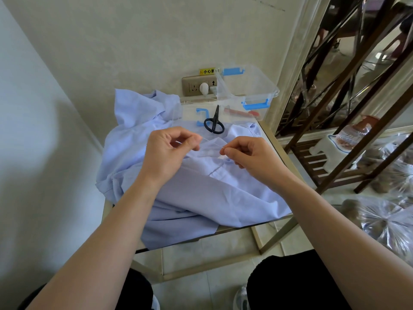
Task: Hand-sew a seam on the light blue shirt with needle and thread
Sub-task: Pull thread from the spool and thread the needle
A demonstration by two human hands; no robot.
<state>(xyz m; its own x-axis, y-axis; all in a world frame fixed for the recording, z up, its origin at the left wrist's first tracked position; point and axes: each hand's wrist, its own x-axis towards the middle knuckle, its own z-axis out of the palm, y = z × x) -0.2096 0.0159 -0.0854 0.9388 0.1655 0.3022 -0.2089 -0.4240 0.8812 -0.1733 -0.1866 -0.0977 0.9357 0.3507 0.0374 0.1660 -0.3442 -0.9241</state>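
place: home corner | wallpapered wall (134, 41), wall socket (194, 86), glass-topped side table (271, 144), tiled floor (223, 285), wooden shelf rack (335, 166)

The only legible writing is on a small yellow sticker (207, 71) fixed to the wall just above the wall socket (196, 86). It bears a black warning triangle at its left end, then the black characters "小心". A 3rd character follows, but the clear plastic box (248, 86) cuts it off.
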